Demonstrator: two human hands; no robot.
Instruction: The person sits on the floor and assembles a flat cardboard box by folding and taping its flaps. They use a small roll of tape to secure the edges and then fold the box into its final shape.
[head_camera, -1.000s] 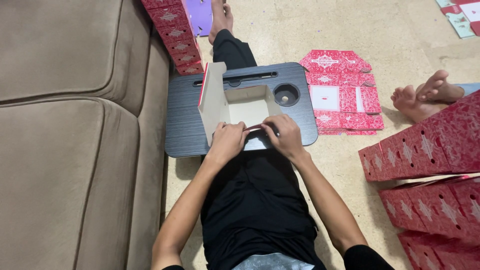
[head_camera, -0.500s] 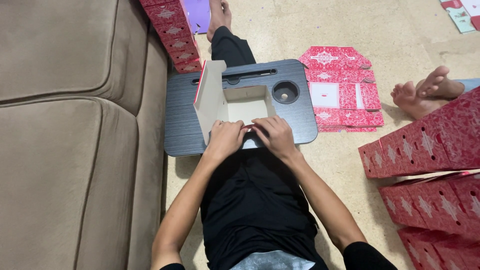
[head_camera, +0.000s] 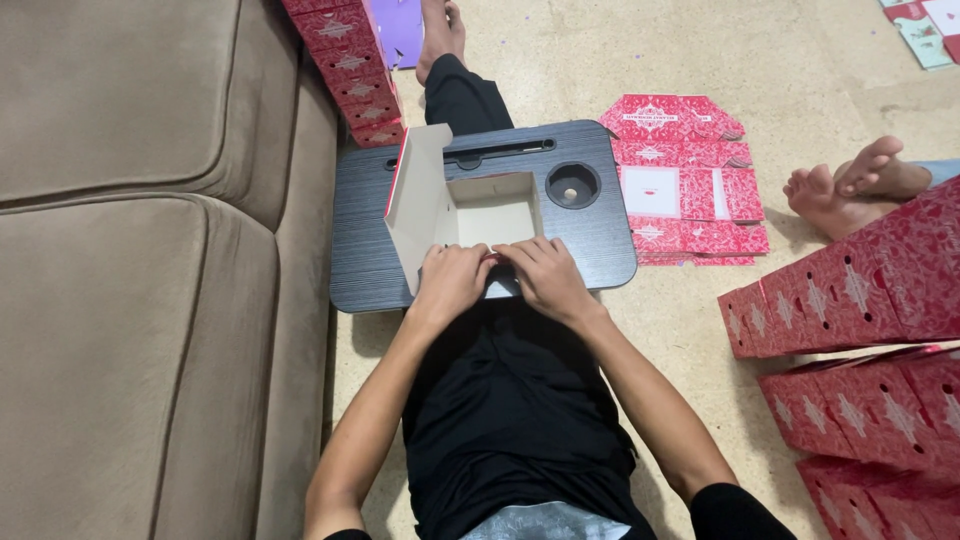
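Note:
A half-folded cardboard box (head_camera: 492, 213), white inside and red outside, stands on a dark lap tray (head_camera: 370, 250) across my legs. Its lid flap (head_camera: 418, 205) stands up on the left. My left hand (head_camera: 450, 283) and my right hand (head_camera: 541, 277) press side by side on the box's near wall, fingers curled over its edge. The near wall is hidden under both hands.
A brown sofa (head_camera: 150, 260) fills the left. Flat red box blanks (head_camera: 682, 180) lie on the floor right of the tray. Folded red boxes are stacked at right (head_camera: 860, 300) and by the sofa (head_camera: 345, 60). Another person's bare feet (head_camera: 850, 185) rest at right.
Both hands stay on the box's near wall and have shifted slightly. The lid flap stands a little more upright and further left than before.

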